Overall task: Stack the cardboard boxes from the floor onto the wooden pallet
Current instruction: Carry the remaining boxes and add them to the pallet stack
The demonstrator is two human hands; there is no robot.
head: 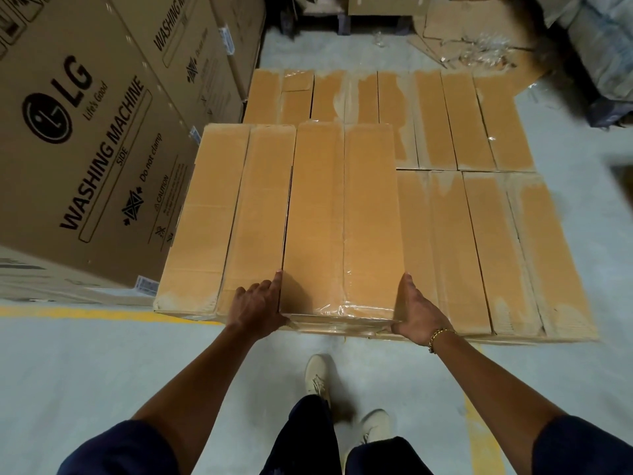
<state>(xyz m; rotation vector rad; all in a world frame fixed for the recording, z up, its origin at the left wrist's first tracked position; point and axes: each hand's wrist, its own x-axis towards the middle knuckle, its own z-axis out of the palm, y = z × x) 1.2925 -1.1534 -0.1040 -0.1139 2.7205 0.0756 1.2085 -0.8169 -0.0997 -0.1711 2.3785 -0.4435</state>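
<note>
Two pale shoes (317, 375) of mine stand nearest, on the grey floor (102, 371), below my dark trousers. Both arms reach forward from there to the near end of one cardboard box (342, 217). My left hand (258, 308) lies flat against the box's left side at the near corner, fingers straight and spread over the top of the neighbouring box (222, 217). My right hand (416, 311), with a gold bracelet (438, 337) at the wrist, presses flat on the right side, thumb straight along the top edge; its fingers are hidden below, so I cannot tell how they lie. Neither hand curls round anything that I can see.

The box is long and narrow. Its long axis runs straight away from me, one short end facing me and the other pointing into the stack, with a taped seam down the middle of the top. It sits in the upper layer, touching its neighbour on the left, over a lower layer of boxes (479, 252) laid the same way (whether its near end is fully down I cannot tell).

A yellow line (85, 311) crosses the floor to the left. Beyond it stand large washing machine cartons (85, 132). Past the box lies a farther row of boxes (445, 118), and beyond that flattened cardboard (472, 32) on the floor
</note>
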